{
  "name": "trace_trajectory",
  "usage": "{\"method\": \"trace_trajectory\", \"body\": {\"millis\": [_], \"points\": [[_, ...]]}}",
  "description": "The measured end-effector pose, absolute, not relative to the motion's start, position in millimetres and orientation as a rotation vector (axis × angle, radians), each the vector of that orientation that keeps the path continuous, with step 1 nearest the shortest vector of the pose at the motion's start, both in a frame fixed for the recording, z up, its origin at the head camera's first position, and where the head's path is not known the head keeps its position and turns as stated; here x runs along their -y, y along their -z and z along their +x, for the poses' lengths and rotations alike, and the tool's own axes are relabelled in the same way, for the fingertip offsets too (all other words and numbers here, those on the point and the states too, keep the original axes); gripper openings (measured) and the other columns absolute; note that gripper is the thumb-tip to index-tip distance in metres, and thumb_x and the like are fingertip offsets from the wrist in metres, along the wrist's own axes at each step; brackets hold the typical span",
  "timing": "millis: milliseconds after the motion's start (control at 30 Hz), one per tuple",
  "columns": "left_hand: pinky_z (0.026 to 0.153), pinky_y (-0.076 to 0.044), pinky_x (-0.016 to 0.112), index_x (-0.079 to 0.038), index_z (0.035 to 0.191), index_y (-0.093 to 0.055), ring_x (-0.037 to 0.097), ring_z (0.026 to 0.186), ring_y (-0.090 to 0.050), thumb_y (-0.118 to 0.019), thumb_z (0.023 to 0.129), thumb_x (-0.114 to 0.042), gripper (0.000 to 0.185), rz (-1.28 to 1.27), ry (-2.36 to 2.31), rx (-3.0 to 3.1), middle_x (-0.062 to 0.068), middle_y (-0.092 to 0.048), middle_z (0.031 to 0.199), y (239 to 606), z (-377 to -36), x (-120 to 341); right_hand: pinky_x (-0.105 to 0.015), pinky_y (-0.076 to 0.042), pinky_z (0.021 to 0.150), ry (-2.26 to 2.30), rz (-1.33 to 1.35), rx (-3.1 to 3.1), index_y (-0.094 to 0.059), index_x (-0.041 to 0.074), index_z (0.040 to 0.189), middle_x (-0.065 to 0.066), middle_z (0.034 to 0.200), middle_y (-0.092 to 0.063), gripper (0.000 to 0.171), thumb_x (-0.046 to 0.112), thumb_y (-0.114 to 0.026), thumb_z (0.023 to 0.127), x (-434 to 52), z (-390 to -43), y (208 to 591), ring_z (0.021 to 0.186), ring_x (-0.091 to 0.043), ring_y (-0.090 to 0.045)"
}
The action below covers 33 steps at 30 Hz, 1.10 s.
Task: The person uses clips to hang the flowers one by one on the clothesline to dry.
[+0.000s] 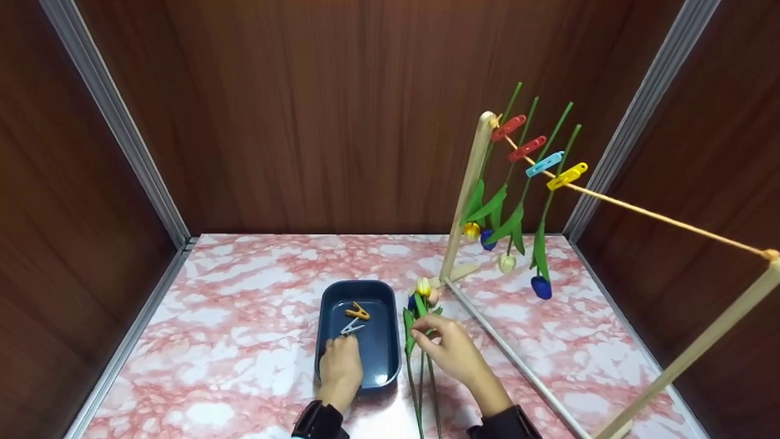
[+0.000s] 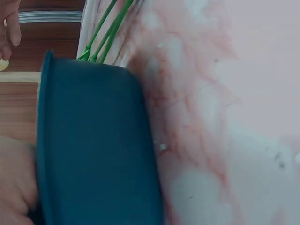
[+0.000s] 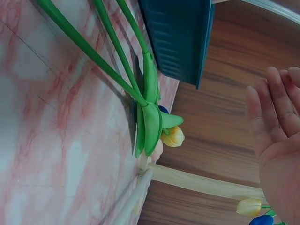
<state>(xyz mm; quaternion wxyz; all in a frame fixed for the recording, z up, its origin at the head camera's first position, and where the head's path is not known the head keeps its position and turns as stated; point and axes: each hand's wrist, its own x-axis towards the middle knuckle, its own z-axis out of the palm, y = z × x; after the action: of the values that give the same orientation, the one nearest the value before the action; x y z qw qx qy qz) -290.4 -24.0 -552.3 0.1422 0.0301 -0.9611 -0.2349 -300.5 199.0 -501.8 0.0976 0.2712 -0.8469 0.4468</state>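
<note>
My left hand (image 1: 341, 367) reaches down into a dark blue tray (image 1: 382, 292), its fingertips hidden below the knuckles. Just past them lies a white clothespin (image 1: 351, 327), and farther up the tray an orange clothespin (image 1: 358, 311). Whether the fingers pinch anything, I cannot tell. In the left wrist view the tray's outer wall (image 2: 93, 140) covers part of that hand. My right hand (image 1: 454, 350) hovers over artificial tulips (image 1: 409, 329) lying beside the tray, one yellow, one blue, one pale pink. Its fingers (image 3: 276, 101) are loosely bent with nothing between them in the right wrist view.
At the right, a wooden stand (image 1: 466, 201) carries a cord (image 1: 658, 216). Several tulips hang head down from it, held by red (image 1: 509, 128), light blue (image 1: 545, 164) and yellow clothespins (image 1: 567, 176). The stand's white base bar (image 1: 518, 360) runs along the marbled table (image 1: 244, 341).
</note>
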Motion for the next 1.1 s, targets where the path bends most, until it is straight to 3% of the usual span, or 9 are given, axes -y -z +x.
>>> {"method": "trace_trajectory", "body": {"millis": [200, 433, 533, 667, 867, 1000, 1100], "points": [[0.07, -0.061, 0.057, 0.005, 0.103, -0.072, 0.043, 0.085, -0.071, -0.061, 0.093, 0.012, 0.016, 0.108, 0.75, 2.77, 0.021, -0.07, 0.094, 547.8, -290.4, 28.9, -0.034, -0.063, 0.079, -1.367, 0.85, 2.505, -0.076, 0.009, 0.102, -0.002, 0.099, -0.077, 0.005, 0.009, -0.071, 0.102, -197.5, -293.7, 510.0, 0.089, -0.009, -0.07], [0.067, -0.061, 0.055, 0.001, 0.085, -0.071, 0.042, 0.08, -0.074, -0.064, 0.091, 0.01, 0.013, 0.149, 0.798, 2.835, 0.023, -0.073, 0.086, 547.4, -295.0, 32.3, -0.034, -0.064, 0.08, -1.403, 0.853, 2.5, -0.077, 0.012, 0.102, -0.001, 0.098, -0.078, 0.006, 0.01, -0.071, 0.102, -200.7, -287.5, 515.2, 0.088, -0.009, -0.071], [0.067, -0.061, 0.055, 0.0, 0.084, -0.071, 0.042, 0.079, -0.074, -0.071, 0.087, 0.009, 0.01, 0.076, 0.789, 2.766, 0.019, -0.072, 0.085, 546.9, -294.3, 34.5, -0.035, -0.063, 0.081, -1.421, 0.846, 2.519, -0.077, 0.011, 0.102, -0.001, 0.098, -0.078, 0.006, 0.011, -0.071, 0.103, -203.0, -285.5, 516.1, 0.089, -0.011, -0.071], [0.075, -0.062, 0.053, 0.003, 0.097, -0.075, 0.04, 0.087, -0.073, -0.085, 0.08, 0.006, 0.019, -0.05, 0.82, 2.579, 0.015, -0.07, 0.093, 545.1, -293.4, 37.5, -0.036, -0.063, 0.083, -1.425, 0.828, 2.532, -0.076, 0.012, 0.102, -0.003, 0.098, -0.078, 0.006, 0.011, -0.07, 0.104, -205.1, -284.9, 516.7, 0.091, -0.011, -0.071], [0.093, -0.06, 0.052, 0.0, 0.122, -0.075, 0.039, 0.105, -0.072, -0.084, 0.089, -0.001, 0.035, -0.113, 0.988, 2.42, 0.016, -0.074, 0.114, 542.0, -293.2, 36.2, -0.038, -0.063, 0.084, -1.428, 0.806, 2.525, -0.076, 0.012, 0.103, -0.003, 0.098, -0.078, 0.006, 0.011, -0.07, 0.103, -202.6, -280.6, 515.0, 0.094, -0.011, -0.072], [0.093, -0.06, 0.051, -0.004, 0.125, -0.076, 0.036, 0.107, -0.074, -0.084, 0.09, -0.005, 0.036, -0.072, 1.113, 2.335, 0.013, -0.075, 0.117, 540.0, -291.0, 31.5, -0.034, -0.062, 0.085, -1.484, 0.776, 2.512, -0.076, 0.01, 0.105, -0.001, 0.101, -0.077, 0.006, 0.013, -0.071, 0.104, -197.1, -277.6, 511.7, 0.095, -0.013, -0.072], [0.087, -0.062, 0.046, -0.004, 0.122, -0.077, 0.03, 0.1, -0.076, -0.086, 0.088, -0.004, 0.035, -0.043, 1.217, 2.265, 0.011, -0.076, 0.113, 538.9, -290.3, 26.2, -0.031, -0.061, 0.084, -1.506, 0.767, 2.495, -0.075, 0.008, 0.108, -0.004, 0.102, -0.077, 0.008, 0.013, -0.071, 0.104, -191.6, -277.8, 509.3, 0.095, -0.014, -0.071]]}}
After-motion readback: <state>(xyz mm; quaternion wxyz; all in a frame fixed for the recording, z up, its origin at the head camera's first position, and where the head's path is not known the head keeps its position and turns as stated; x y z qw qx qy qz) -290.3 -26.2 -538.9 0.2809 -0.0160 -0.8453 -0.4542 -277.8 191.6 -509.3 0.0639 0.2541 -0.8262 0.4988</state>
